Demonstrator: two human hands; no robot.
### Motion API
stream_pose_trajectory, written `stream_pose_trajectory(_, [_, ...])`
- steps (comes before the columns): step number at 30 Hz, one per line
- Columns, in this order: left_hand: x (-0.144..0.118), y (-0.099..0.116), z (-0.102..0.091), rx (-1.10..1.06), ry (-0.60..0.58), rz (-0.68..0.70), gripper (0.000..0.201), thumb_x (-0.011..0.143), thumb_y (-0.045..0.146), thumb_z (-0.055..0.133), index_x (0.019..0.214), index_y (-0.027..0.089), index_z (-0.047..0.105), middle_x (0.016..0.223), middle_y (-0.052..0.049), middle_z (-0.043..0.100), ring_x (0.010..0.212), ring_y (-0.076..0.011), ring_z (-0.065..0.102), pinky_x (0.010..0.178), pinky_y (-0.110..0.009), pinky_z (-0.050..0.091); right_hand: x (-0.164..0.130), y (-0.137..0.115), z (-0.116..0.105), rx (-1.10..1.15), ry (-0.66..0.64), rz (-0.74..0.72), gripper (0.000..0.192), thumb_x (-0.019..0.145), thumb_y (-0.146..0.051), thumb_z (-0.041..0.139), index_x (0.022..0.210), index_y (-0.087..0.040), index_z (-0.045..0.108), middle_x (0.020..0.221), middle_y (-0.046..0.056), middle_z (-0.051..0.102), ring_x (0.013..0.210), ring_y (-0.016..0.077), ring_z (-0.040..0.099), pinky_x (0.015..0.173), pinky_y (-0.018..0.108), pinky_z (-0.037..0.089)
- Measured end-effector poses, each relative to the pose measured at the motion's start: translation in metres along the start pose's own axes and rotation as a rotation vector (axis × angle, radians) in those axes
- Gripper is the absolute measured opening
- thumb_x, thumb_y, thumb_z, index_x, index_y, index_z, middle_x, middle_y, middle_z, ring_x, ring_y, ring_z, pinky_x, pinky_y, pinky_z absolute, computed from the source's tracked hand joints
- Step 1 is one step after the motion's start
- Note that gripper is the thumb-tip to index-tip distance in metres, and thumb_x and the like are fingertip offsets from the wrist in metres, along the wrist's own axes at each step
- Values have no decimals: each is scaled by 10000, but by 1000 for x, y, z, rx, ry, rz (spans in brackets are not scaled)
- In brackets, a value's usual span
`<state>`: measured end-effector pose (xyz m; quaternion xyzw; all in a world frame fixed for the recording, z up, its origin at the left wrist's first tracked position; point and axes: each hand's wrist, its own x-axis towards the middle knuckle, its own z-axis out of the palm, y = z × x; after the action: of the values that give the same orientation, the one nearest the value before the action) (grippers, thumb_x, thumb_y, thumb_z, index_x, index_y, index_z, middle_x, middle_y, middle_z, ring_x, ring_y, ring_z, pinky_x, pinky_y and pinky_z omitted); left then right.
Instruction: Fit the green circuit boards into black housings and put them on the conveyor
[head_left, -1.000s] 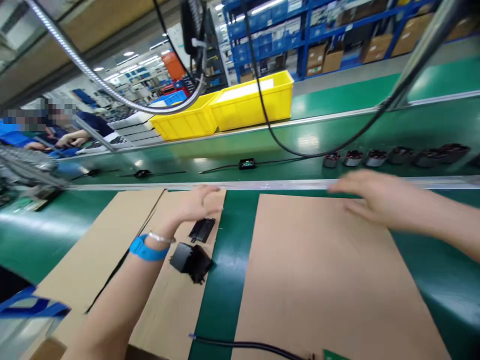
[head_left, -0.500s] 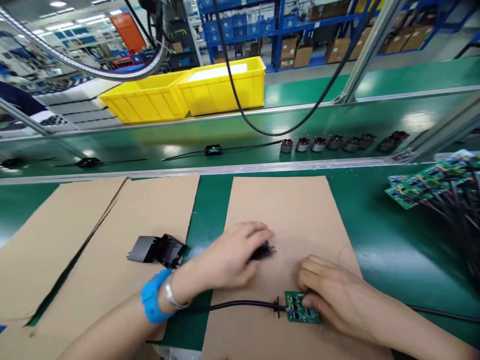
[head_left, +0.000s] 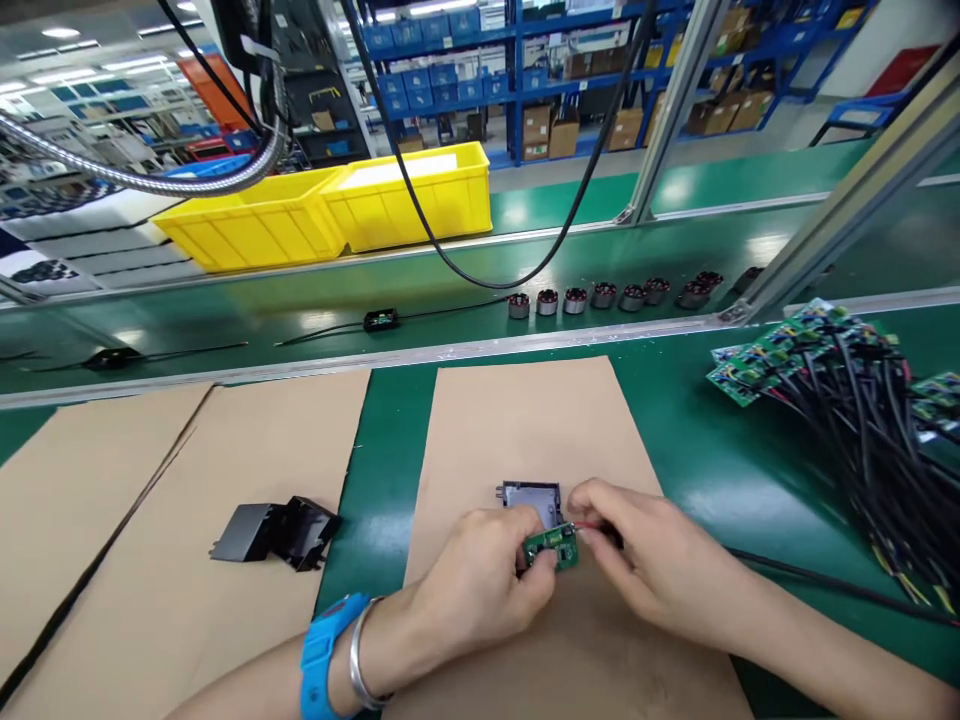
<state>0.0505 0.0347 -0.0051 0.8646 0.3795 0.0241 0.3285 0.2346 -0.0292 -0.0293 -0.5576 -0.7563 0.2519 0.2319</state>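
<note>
Pinching a small green circuit board (head_left: pixel 551 546) between them, the left hand (head_left: pixel 472 590) and right hand (head_left: pixel 652 560) held it just near of a black housing (head_left: pixel 531 497) on the cardboard sheet (head_left: pixel 517 420).

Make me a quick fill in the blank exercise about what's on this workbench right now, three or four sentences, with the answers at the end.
1. Both hands, the left hand and the right hand, hold a small ____ circuit board.
2. The black housing tray lies on a sheet of ____.
3. Two ____ bins stand beyond the conveyor.
4. The left wrist wears a ____ strap.

Missing words: green; cardboard; yellow; blue
</note>
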Motion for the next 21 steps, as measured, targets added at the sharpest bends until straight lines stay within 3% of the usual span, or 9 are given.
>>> stream_pose_trajectory(4, [10,-2,-11,-14,12,-3,47,752,159,512,729,199,522,655,11,604,553,-125,513,520,-242,344,15,-23,10,-449,33,-109,305,735,-26,454,995,-168,526,814,77,575,727,241,542,552,310,343])
stream_pose_trajectory(7, [12,-9,-30,4,-42,-53,83,812,220,496,744,203,540,642,20,587,570,-130,514,526,-241,355,28,-21,5,-487,10,-187,374,751,-42,485,1090,-191,538,829,63,571,720,214,533,525,291,294])
stream_pose_trajectory(10, [11,-20,-44,54,-60,-56,273,842,406,564,1032,212,588,824,-7,643,702,-166,590,612,-271,427,39,-3,-2,-419,-12,-212,299,862,-95,465,1105,-249,547,792,20,556,711,174,532,530,272,278])
stream_pose_trajectory(12, [10,-30,-43,127,-34,-21,541,769,483,661,1215,209,523,1044,-59,628,869,-224,615,731,-329,469,45,9,-3,-356,-55,-195,251,897,-145,482,1106,-260,556,783,4,562,708,159,542,546,263,292])
stream_pose_trajectory(14, [10,-40,-37,189,-29,23,647,719,483,716,1269,224,495,1159,-87,577,961,-264,604,807,-379,476,49,16,-1,-304,-103,-170,234,893,-164,522,1102,-259,566,791,-5,582,716,157,557,560,260,305])
stream_pose_trajectory(17, [12,-51,-24,206,-48,78,570,730,419,718,1239,251,527,1147,-76,569,965,-259,609,858,-400,476,52,20,4,-286,-158,-150,227,867,-148,568,1059,-268,577,792,-17,596,717,159,566,553,261,285])
stream_pose_trajectory(21, [15,-55,-17,210,-45,65,514,725,389,712,1193,244,554,1129,-70,586,949,-262,617,840,-401,492,51,18,9,-393,-142,-148,139,864,-166,560,963,-262,574,794,-3,542,631,145,532,501,271,165])
